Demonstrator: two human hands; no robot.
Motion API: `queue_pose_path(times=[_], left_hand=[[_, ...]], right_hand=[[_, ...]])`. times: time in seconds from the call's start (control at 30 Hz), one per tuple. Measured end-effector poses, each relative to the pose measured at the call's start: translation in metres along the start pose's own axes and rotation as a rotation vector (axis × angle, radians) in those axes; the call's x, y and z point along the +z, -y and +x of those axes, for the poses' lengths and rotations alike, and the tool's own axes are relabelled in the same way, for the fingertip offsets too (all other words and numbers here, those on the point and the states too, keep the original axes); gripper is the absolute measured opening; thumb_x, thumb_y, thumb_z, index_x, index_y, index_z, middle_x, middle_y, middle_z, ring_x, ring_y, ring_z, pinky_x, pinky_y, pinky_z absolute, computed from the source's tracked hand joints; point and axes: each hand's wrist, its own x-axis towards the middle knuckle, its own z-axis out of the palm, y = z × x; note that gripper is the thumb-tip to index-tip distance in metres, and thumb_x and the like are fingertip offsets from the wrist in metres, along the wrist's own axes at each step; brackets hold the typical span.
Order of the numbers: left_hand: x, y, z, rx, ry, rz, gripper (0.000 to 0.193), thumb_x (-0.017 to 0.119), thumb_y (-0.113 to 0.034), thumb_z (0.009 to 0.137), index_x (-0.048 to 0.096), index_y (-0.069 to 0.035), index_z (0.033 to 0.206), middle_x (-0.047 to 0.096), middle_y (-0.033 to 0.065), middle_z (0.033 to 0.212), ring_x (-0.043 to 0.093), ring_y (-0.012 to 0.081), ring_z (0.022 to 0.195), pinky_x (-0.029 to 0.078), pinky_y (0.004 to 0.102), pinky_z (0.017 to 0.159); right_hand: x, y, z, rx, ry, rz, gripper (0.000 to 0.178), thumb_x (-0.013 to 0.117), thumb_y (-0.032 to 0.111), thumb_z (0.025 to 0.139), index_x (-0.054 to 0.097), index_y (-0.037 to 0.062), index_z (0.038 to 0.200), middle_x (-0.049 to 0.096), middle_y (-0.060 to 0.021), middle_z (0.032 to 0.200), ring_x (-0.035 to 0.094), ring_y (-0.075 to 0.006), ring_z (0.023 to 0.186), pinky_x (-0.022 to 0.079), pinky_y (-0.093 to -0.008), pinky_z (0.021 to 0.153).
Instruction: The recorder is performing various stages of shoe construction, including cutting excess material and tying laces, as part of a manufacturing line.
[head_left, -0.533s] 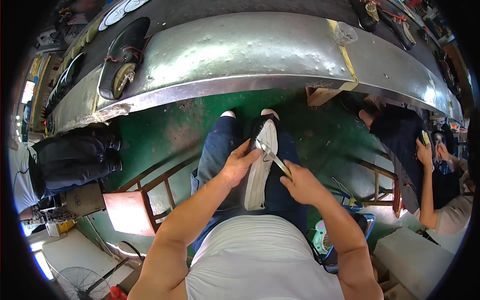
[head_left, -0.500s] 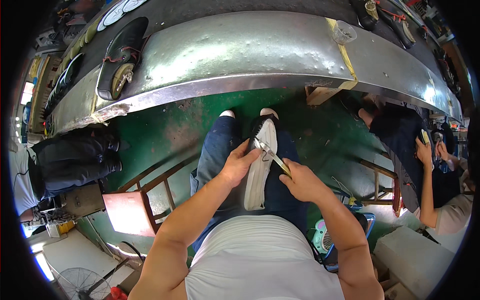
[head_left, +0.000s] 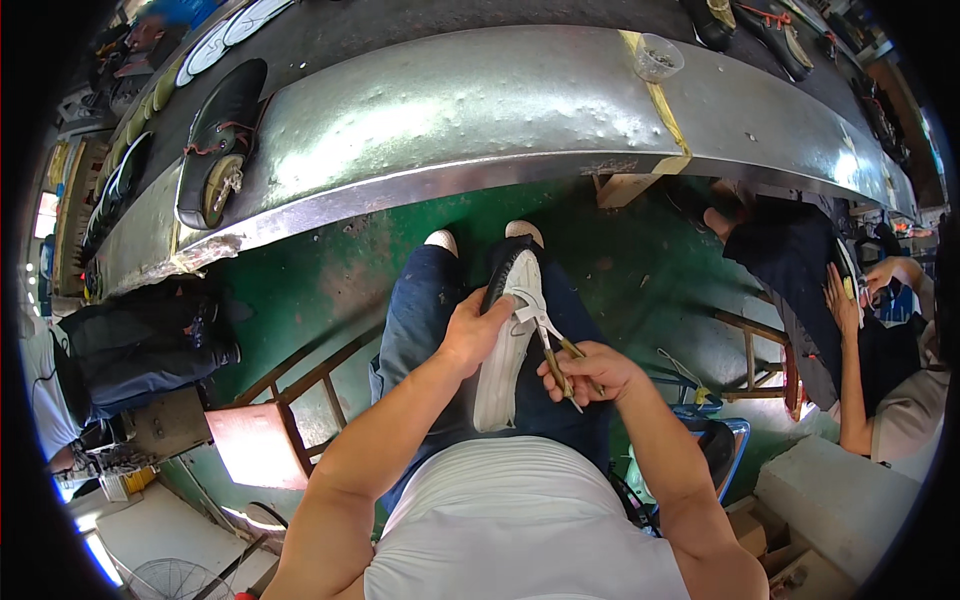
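A shoe with a black upper and a pale sole (head_left: 504, 365) lies sole up along my lap, its toe pointing away from me. My left hand (head_left: 474, 328) grips its left side, thumb on the sole. In my right hand (head_left: 602, 372) are metal pincers (head_left: 541, 322) with brownish-yellow handles. The handles are spread apart, and my fingers are around them. The pincers' head rests over the sole, close to my left thumb; I cannot tell whether its jaws touch anything.
A metal-topped bench (head_left: 450, 110) curves across ahead of me. It bears a black shoe (head_left: 220, 145) at left and a clear cup (head_left: 658, 58) at right. Stools (head_left: 258, 443) stand either side. A co-worker (head_left: 905, 410) sits at right, another person (head_left: 140, 335) at left.
The pincers have turned and their handles have spread apart. My right hand has shifted down toward me with its fingers around the handles. My left hand still holds the shoe.
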Motion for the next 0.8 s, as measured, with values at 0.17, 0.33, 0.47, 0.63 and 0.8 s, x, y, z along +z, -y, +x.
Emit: queue_pose_path(times=[0.17,0.33,0.47,0.63,0.8], left_hand=[[-0.001,-0.015,0.002,-0.077,-0.018,0.056,0.046,0.064,-0.031,0.095,0.059,0.001,0.128,0.069,0.0125,0.107,0.066,0.0194,0.094,0.053,0.0346,0.085],[-0.002,-0.02,-0.004,-0.058,0.037,0.149,0.045,0.067,-0.028,0.095,0.058,0.002,0.127,0.068,0.0123,0.11,0.066,0.0194,0.097,0.053,0.0343,0.086],[-0.009,-0.015,-0.001,-0.057,0.088,0.277,0.048,0.068,-0.027,0.093,0.056,0.001,0.129,0.068,0.0114,0.112,0.066,0.0201,0.1,0.052,0.0355,0.092],[-0.027,-0.025,0.001,-0.134,0.207,0.107,0.056,0.072,-0.024,0.09,0.052,0.002,0.135,0.066,0.016,0.122,0.066,0.0257,0.106,0.052,0.0388,0.096],[-0.035,-0.033,0.013,-0.256,0.287,0.155,0.047,0.071,-0.029,0.092,0.057,-0.007,0.13,0.067,0.0093,0.12,0.064,0.0213,0.108,0.049,0.039,0.094]], right_hand=[[0.039,0.047,-0.021,-0.12,-0.37,-0.775,0.041,0.05,0.037,0.104,0.061,-0.0024,0.109,0.071,-0.0133,0.089,0.067,-0.0173,0.073,0.05,-0.0284,0.05],[0.057,0.065,0.011,-0.169,-0.464,-1.331,0.045,0.045,0.038,0.104,0.061,-0.0014,0.089,0.065,-0.015,0.072,0.065,-0.029,0.063,0.051,-0.04,0.066],[0.062,0.056,0.006,-0.379,-0.413,-1.301,0.042,0.045,0.033,0.105,0.06,-0.0027,0.089,0.065,-0.0097,0.073,0.064,-0.0194,0.063,0.051,-0.0344,0.064],[0.051,0.04,-0.022,-0.083,-0.458,-1.166,0.028,0.058,0.026,0.097,0.063,-0.0006,0.09,0.065,-0.0149,0.073,0.064,-0.0304,0.067,0.052,-0.0389,0.069],[0.071,0.007,-0.041,-0.152,-0.27,-1.617,0.049,0.062,0.018,0.093,0.053,-0.0034,0.135,0.067,-0.0253,0.106,0.064,-0.0413,0.1,0.052,-0.0417,0.088]])
